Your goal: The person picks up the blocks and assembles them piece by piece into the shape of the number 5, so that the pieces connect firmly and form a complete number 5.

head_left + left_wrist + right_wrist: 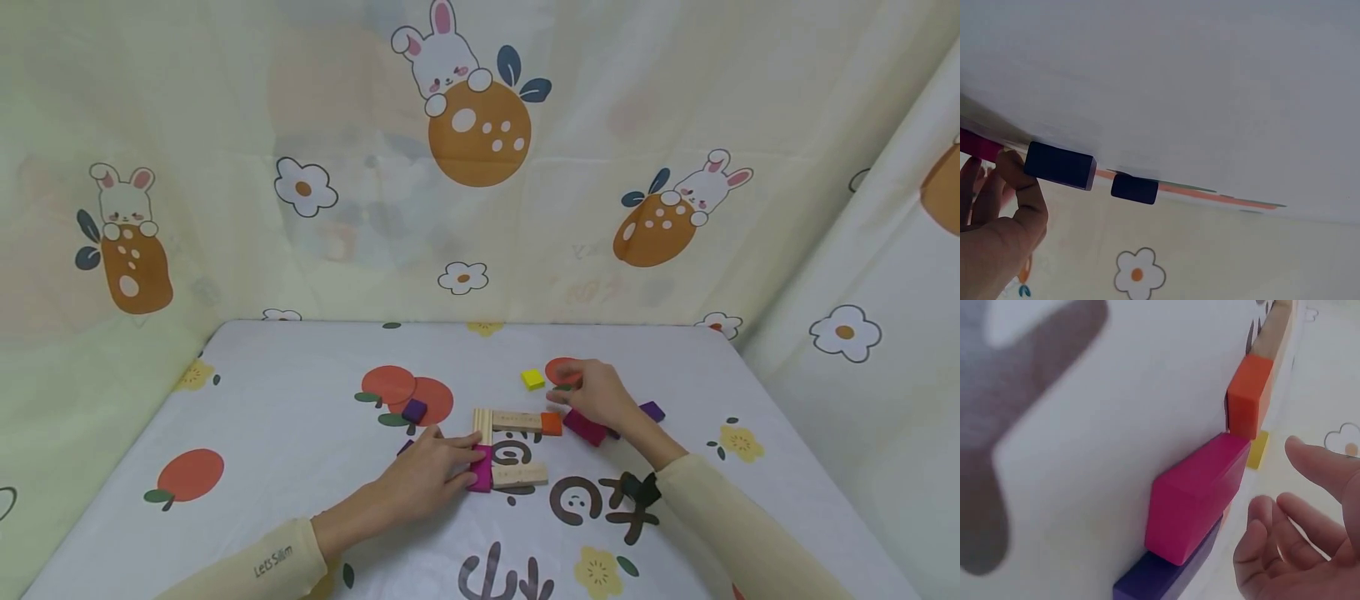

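Magenta block (483, 468) sits at the centre of my head view's tabletop layout, so I take it as the middle of my clock. My left hand (420, 477) is at nine o'clock, fingers extended and resting against it rather than wrapped around it. Touching it at twelve is a pale grooved block (484, 423); at three, a lower wooden block (520, 476) runs off sideways. An upper wooden block (516, 422) extends from the grooved one, and an orange block (551, 423) caps its far end at two o'clock.

My right hand (600, 393), also towards two, is released and holds nothing; the right wrist view shows its fingers loosely bent in the air. Near it lie a second magenta block (584, 427), just beside the orange one, and a yellow block (533, 380) at one o'clock. One purple block (652, 411) lies between two and three. Another, a dark block (414, 411), lies at ten, on the printed white tablecloth (285, 400).
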